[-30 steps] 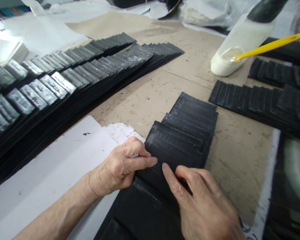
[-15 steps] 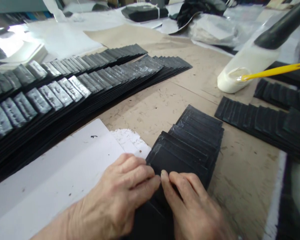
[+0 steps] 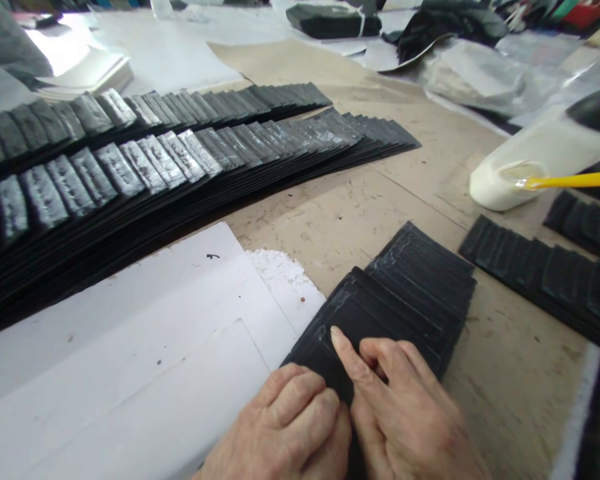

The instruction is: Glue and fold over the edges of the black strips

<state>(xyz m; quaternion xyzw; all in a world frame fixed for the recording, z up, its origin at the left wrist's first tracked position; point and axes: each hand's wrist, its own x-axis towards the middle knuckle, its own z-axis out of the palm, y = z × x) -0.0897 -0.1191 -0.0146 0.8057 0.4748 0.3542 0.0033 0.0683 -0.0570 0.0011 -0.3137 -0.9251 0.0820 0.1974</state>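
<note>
Left hand (image 3: 285,423) low, bottom centre of frame, back uppermost, fingers curled under, tips hidden; wrist near the lower edge. Right hand (image 3: 405,403) beside it, lower right of centre, index finger (image 3: 347,353) extended toward the upper left, remaining visible fingers bent at the knuckles. Hands close together, the right fingertip higher in frame.
</note>
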